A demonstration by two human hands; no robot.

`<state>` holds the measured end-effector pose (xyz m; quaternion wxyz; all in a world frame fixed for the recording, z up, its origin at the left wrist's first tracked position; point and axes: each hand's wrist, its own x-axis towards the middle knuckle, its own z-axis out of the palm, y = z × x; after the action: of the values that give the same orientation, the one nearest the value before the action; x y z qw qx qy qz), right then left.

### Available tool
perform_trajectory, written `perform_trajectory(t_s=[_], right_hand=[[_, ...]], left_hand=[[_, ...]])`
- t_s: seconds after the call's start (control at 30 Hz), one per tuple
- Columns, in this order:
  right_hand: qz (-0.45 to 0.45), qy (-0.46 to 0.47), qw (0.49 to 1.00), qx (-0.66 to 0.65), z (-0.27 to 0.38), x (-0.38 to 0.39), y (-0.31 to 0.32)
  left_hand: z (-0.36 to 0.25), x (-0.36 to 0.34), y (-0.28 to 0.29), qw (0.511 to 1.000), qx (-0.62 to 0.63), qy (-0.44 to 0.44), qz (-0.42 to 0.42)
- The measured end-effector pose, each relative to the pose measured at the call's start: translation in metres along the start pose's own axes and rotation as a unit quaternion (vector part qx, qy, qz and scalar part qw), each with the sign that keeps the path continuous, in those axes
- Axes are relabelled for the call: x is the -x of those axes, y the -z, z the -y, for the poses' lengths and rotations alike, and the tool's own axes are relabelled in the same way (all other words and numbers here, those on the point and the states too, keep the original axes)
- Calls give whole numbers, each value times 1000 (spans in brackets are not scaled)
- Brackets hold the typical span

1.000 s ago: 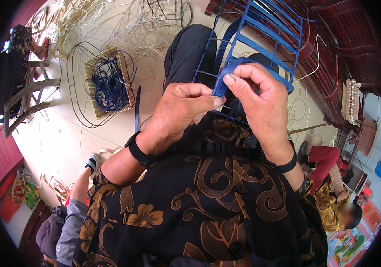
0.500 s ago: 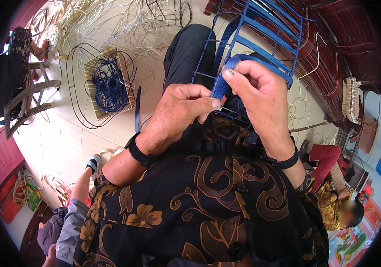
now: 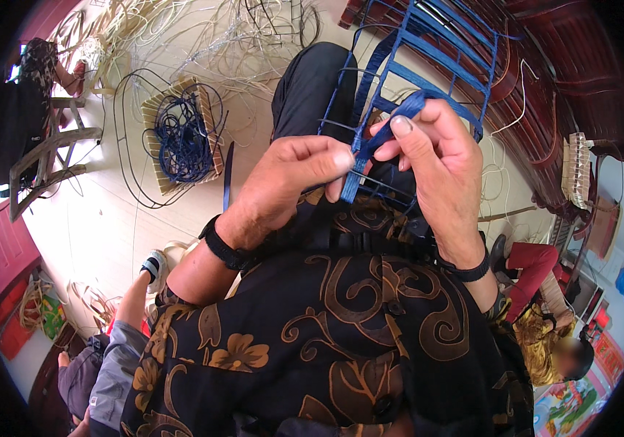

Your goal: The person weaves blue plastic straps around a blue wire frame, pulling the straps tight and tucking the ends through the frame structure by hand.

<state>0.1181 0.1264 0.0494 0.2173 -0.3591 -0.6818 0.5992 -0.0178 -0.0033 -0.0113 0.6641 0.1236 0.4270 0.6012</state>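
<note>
A blue open frame of rods (image 3: 439, 71), partly crossed with flat blue strips, rests by my knees, with its near end at my hands. My left hand (image 3: 304, 166) pinches the end of a blue strip (image 3: 353, 186) against the frame's rod, thumb on top. My right hand (image 3: 436, 146) is closed on the same blue strip, which loops up over its fingers and bends back toward the rod. Where the strip passes behind my fingers is hidden.
On the floor to the left stands a slatted basket (image 3: 148, 116) holding a tangle of blue strips (image 3: 184, 142). Pale loose strands (image 3: 173, 36) cover the far floor. A wooden stool (image 3: 57, 156) is at the left, dark red carved furniture (image 3: 538, 102) at the right. Other people sit nearby.
My right hand has moved slightly right, drawing the strip away from the rod into a raised loop. My left hand keeps its pinch, and a strip end now shows below its thumb.
</note>
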Motion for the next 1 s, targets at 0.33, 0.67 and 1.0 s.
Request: perform_trajectory(t_s=[0.33,0.67,1.0], right_hand=[[162,225,951,137,-4,25,31],[191,280,907,250,-10,36,28],[206,326,860,335,-6,33,27]], left_hand=[[-4,1,-7,963,-268,-4,-43],[-12,-7,-8,998,-34,45,10],[-11,-12,-15,994,-62,84,-41]])
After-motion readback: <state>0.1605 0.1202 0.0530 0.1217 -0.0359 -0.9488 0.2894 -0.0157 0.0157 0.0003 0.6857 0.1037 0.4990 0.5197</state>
